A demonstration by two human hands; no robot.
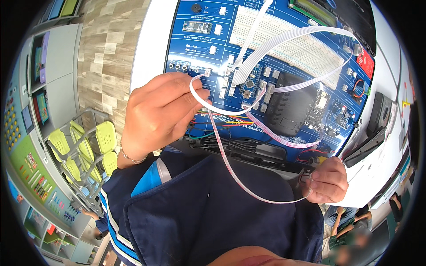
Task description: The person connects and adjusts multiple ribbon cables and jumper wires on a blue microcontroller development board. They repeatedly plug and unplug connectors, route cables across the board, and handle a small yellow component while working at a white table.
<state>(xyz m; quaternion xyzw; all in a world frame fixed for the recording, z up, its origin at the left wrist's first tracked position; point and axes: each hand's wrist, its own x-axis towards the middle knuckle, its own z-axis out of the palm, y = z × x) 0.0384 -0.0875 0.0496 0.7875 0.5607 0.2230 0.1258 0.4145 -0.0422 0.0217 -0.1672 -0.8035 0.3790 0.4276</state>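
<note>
A blue electronics trainer board [179,48] in a black case lies in front of me. My left hand [155,108] is over its left near part, thumb and fingers pinched together at one end of a thin white-and-red ribbon cable [228,166]. The fingers partly hide that end. The cable sags across my dark jacket to my right hand [329,181], closed around its other end beside the case's near right corner. Just past my left fingertips, a white ribbon cable [195,91] is plugged into a small white socket [207,72] and loops toward the board's middle.
A white breadboard [288,48] and a green display [313,13] are on the board's far side. Wide white ribbon cables [306,31] arch over it. A black holder [288,108] sits right of centre. Green chairs [88,142] stand left; other people [350,226] are at lower right.
</note>
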